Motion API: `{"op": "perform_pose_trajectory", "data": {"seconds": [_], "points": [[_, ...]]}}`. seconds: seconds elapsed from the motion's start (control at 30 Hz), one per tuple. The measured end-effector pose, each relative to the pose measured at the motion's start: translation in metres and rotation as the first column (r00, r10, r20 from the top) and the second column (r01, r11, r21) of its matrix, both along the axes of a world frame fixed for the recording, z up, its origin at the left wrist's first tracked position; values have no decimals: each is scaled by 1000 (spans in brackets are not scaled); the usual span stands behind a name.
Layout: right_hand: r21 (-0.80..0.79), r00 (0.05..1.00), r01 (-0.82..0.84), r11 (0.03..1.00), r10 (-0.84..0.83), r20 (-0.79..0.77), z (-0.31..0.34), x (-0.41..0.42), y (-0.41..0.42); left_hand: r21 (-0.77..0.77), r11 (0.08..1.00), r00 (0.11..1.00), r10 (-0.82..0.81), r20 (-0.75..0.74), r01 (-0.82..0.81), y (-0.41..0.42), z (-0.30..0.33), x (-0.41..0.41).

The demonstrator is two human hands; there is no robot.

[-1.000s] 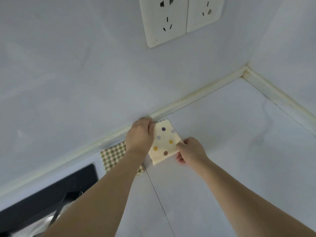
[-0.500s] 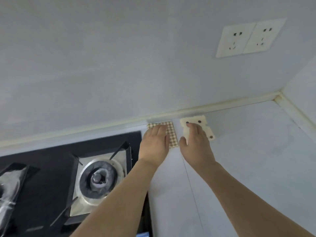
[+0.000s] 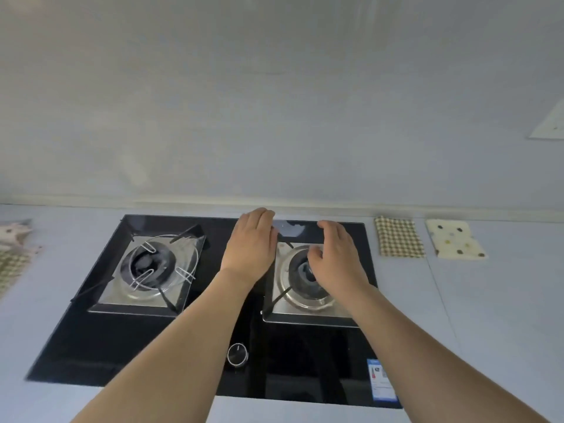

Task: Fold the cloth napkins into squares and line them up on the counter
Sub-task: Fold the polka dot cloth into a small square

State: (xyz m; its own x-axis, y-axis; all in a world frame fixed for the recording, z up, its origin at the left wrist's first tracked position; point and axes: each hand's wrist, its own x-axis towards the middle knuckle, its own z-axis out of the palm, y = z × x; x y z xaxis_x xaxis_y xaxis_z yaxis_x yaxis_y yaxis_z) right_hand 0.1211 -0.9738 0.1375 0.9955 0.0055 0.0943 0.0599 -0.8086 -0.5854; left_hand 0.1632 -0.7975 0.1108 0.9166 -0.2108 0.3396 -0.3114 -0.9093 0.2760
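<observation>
Two napkins already lie folded on the bench [image 3: 503, 300], to the right of the stove [image 3: 195, 346] and close under the back wall: a checked napkin [image 3: 399, 237] in brown and cream, and just beside it on the right, apart by a narrow strip of bench, a cream napkin with coloured dots [image 3: 456, 243]. Both lie flat as small near-square pads, side by side in a rough row, the dotted one sitting a little askew, so that part of the job looks done. More cloth waits at the far left edge of the picture: a pale crumpled piece [image 3: 13, 236] and below it a green checked piece [image 3: 10, 270], both cut off by the frame and neither looking folded, so I judge that at least two napkins are left to fold and add to the row. How many there are in all cannot be told. The left hand [image 3: 251, 242] hovers over the middle of the stove with its fingers straight and together, holding nothing. The right hand [image 3: 334, 254] hangs over the right burner [image 3: 305, 279] with its fingers loosely curled and also holds nothing. Both hands are well apart from either set of napkins, which suggests the step in hand is the reach across toward the unfolded cloth on the left.
</observation>
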Motion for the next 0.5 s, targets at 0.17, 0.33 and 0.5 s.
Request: {"op": "perform_pose_trajectory", "data": {"seconds": [0.17, 0.33, 0.5], "points": [[29, 998, -49, 998, 50, -27, 15, 2, 71, 43, 998, 998, 56, -2, -55, 79, 17, -16], [54, 985, -169, 984, 171, -29, 17, 4, 147, 47, 989, 990, 138, 24, -139, 154, 25, -43], [51, 960, -272, 961, 274, -53, 24, 2, 244, 18, 971, 971, 238, 9, -238, 255, 32, -48]]}}
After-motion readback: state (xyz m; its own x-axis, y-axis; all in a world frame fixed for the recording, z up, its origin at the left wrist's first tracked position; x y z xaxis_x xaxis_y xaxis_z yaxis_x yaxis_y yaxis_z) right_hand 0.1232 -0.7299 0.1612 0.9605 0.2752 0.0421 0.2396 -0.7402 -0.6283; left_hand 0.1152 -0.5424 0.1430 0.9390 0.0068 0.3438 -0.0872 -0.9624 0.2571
